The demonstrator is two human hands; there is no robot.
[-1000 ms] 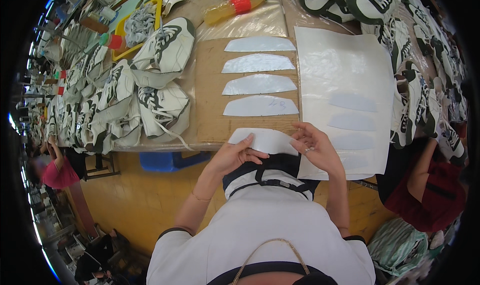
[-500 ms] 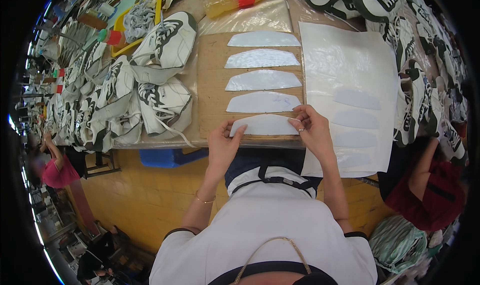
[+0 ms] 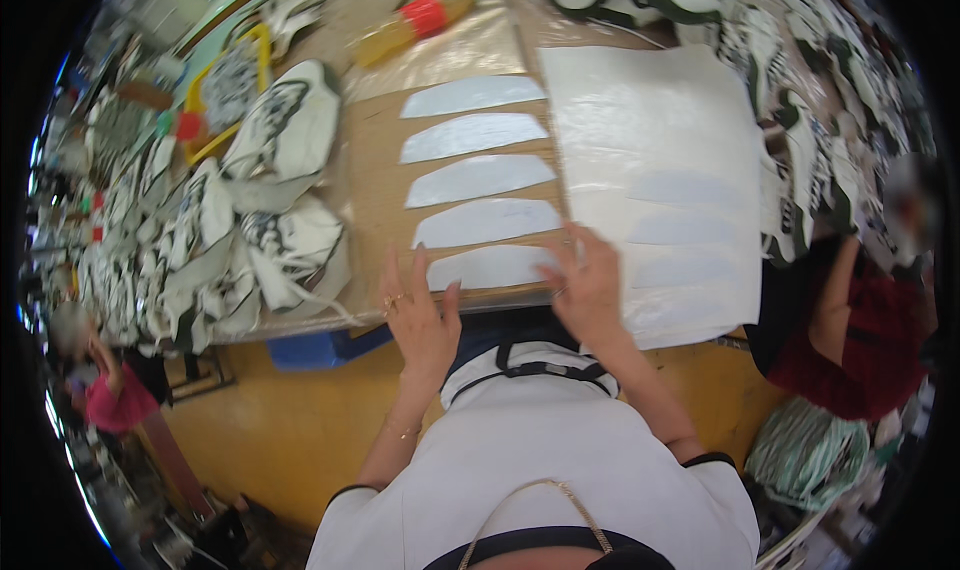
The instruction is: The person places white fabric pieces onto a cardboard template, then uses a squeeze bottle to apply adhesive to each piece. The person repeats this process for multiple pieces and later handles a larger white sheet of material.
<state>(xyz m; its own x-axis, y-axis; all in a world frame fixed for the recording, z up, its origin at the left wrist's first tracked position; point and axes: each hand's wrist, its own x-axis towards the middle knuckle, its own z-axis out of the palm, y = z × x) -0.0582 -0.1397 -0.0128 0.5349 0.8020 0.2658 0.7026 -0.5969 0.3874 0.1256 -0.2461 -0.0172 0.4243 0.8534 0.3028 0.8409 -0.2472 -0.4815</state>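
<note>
On a brown cardboard sheet (image 3: 375,170) lie several thin, pale, curved-edged pieces, stacked in a column with small gaps between them. The nearest pale piece (image 3: 485,268) lies flat along the board's front edge. By its left end is my left hand (image 3: 422,322), fingers spread and nothing held. My right hand (image 3: 588,288) is over the piece's right end; its fingers look apart but are slightly smeared by motion. Just beyond, another pale piece (image 3: 487,222) rests flat. To the right, a large white sheet (image 3: 650,110) has similar pale shapes showing on it.
White and dark shoe uppers (image 3: 290,120) are heaped at the left, with more shoes (image 3: 795,170) at the right. A bottle of yellow drink (image 3: 395,40) lies at the back near a yellow basket (image 3: 193,95). A person in dark red (image 3: 865,350) is at the right.
Both hands have loosened from the ends of the nearest piece, which now lies on the board. My left fingers have spread out. The whole view has shifted and tilted slightly.
</note>
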